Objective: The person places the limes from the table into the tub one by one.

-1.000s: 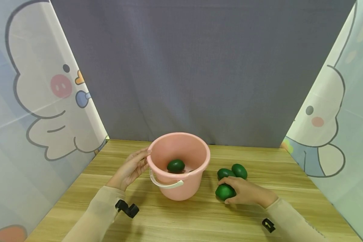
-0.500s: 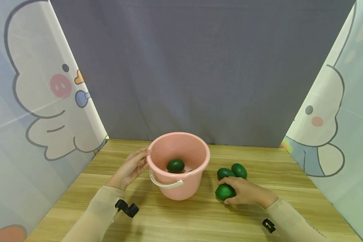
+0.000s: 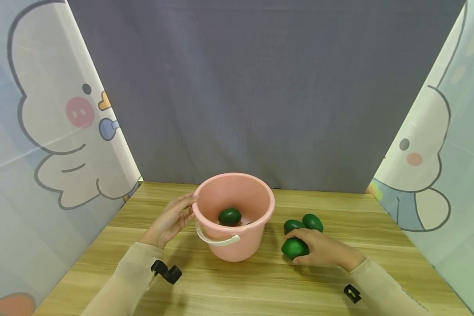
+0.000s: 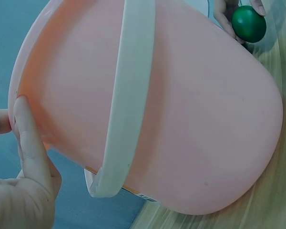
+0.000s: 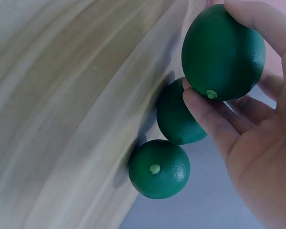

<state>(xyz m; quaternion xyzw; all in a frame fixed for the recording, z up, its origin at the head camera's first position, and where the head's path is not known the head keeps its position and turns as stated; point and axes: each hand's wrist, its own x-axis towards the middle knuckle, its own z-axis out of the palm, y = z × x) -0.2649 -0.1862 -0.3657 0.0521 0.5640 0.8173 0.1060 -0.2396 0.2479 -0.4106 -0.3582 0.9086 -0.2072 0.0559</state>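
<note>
Desk [image 3: 229, 287]: yellow-brown wood grain, darker streaks running side to side. Pink bucket [image 3: 242, 248] stands upright on it, near the middle of the far half. To its right, well clear of the wall, two dark green limes: nearer lime [image 3: 292, 225], farther lime [image 3: 312, 223], touching or nearly so. Soft shadows on the wood beside bucket and fruit.

The right hand [image 3: 324, 249] has shifted a touch in the last half second, and the green fruit [image 3: 295, 248] in its grip has come along, sitting slightly higher in my sight; whether raised off the worktop [image 3: 237, 285] or nudged away from the person, I can't tell. The fingers now hide a bit more of the nearer loose fruit [image 3: 294, 225] behind. The black wrist clip [image 3: 352, 293] has moved slightly too.
</note>
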